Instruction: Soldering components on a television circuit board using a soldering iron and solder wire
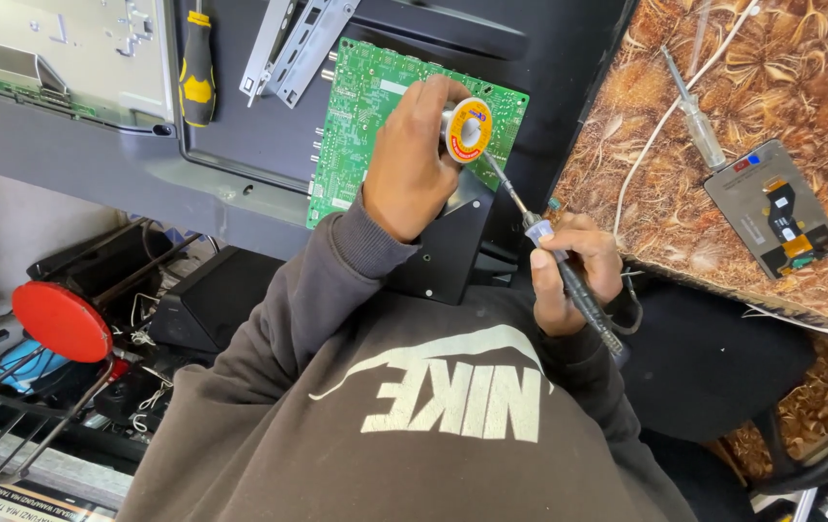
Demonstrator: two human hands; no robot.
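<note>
My left hand (412, 159) grips a small spool of solder wire (469, 130) with an orange and yellow label, held over a green circuit board (361, 106). My right hand (568, 271) holds a dark soldering iron (578, 290), its thin metal tip (506, 186) pointing up toward the spool and the board's right edge. The board rests tilted on the black back of a flat screen (240, 145). Both arms wear dark grey sleeves.
A yellow and black screwdriver (198, 72) and metal brackets (293, 43) lie on the screen's back. To the right, a patterned brown table (800, 77) carries a clear-handled screwdriver (699, 121), a white cable and an opened phone (771, 208). A red round disc (61, 321) stands at left.
</note>
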